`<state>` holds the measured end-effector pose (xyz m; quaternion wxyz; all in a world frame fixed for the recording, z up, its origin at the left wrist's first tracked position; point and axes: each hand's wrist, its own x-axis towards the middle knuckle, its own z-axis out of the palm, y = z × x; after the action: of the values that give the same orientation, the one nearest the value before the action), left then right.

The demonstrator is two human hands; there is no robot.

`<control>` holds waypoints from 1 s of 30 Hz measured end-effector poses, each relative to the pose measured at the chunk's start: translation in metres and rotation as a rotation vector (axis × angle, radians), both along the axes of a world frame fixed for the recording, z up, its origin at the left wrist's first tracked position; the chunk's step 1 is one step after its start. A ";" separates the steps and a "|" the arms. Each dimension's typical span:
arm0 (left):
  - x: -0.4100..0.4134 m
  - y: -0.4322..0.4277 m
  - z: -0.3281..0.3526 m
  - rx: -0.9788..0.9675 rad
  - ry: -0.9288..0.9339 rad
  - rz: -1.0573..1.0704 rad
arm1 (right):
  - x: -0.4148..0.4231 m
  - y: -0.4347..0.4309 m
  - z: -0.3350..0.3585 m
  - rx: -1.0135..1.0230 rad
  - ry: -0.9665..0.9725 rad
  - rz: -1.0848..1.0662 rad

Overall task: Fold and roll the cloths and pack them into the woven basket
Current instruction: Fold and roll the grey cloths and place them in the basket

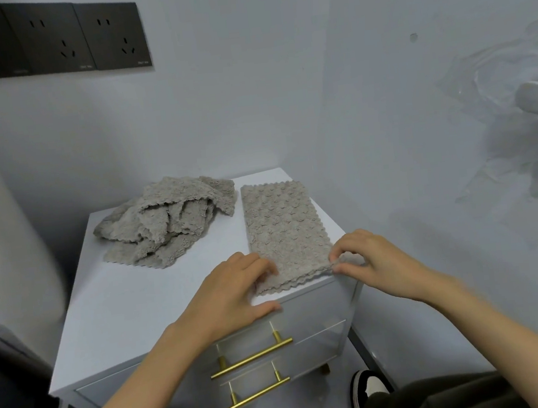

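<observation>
Right hand (376, 260) pinches a corner of the cloth (283, 225); left hand (237, 291) seemingly presses the other; roll tightly away from both.

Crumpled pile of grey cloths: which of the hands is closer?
Left. The left hand sits in front of the pile, slightly right; the right hand pinches a corner of the flat grey scalloped cloth, farther right.
</observation>
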<state>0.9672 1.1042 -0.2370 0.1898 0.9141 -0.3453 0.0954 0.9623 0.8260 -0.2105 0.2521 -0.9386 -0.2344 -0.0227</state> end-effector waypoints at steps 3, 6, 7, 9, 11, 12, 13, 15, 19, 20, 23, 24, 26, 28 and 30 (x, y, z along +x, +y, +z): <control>0.000 -0.002 0.001 -0.079 0.005 0.019 | -0.002 0.001 0.004 0.118 0.066 -0.026; 0.002 -0.002 0.003 -0.035 -0.032 0.037 | -0.001 0.001 0.006 0.199 0.112 -0.050; 0.002 -0.001 0.003 -0.028 -0.032 0.044 | -0.001 0.001 0.006 0.226 0.128 -0.055; 0.002 -0.002 0.004 -0.082 0.003 0.065 | 0.000 0.000 0.006 0.280 0.154 -0.084; 0.004 -0.003 0.006 -0.198 0.094 0.118 | 0.002 -0.001 0.005 0.327 0.159 -0.140; 0.005 -0.004 0.008 -0.251 0.151 0.158 | 0.004 -0.002 0.004 0.346 0.155 -0.170; 0.006 -0.005 0.009 -0.289 0.208 0.200 | 0.006 -0.002 0.003 0.356 0.149 -0.200; 0.008 -0.010 0.010 -0.332 0.297 0.271 | 0.009 0.001 0.000 0.334 0.139 -0.260; 0.014 -0.017 0.006 -0.299 0.314 0.392 | 0.015 0.006 -0.008 0.205 0.133 -0.392; 0.015 -0.018 0.005 -0.261 0.300 0.429 | 0.016 0.007 -0.008 0.190 0.122 -0.418; 0.017 -0.020 0.004 -0.166 0.253 0.483 | 0.017 0.011 -0.009 0.120 0.065 -0.462; 0.017 -0.021 0.003 -0.135 0.235 0.490 | 0.017 0.012 -0.010 0.086 0.042 -0.459; 0.016 -0.022 0.004 -0.092 0.172 0.496 | 0.016 0.015 -0.012 -0.006 -0.032 -0.450; 0.014 -0.023 0.007 -0.120 0.060 0.461 | 0.015 0.016 -0.012 -0.103 -0.167 -0.418; 0.011 -0.025 0.011 -0.165 -0.053 0.357 | 0.014 0.021 -0.011 -0.124 -0.306 -0.299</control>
<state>0.9785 1.0796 -0.2259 0.2351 0.9393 -0.1735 0.1796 0.9760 0.8470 -0.2212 0.1491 -0.9623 -0.1291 -0.1876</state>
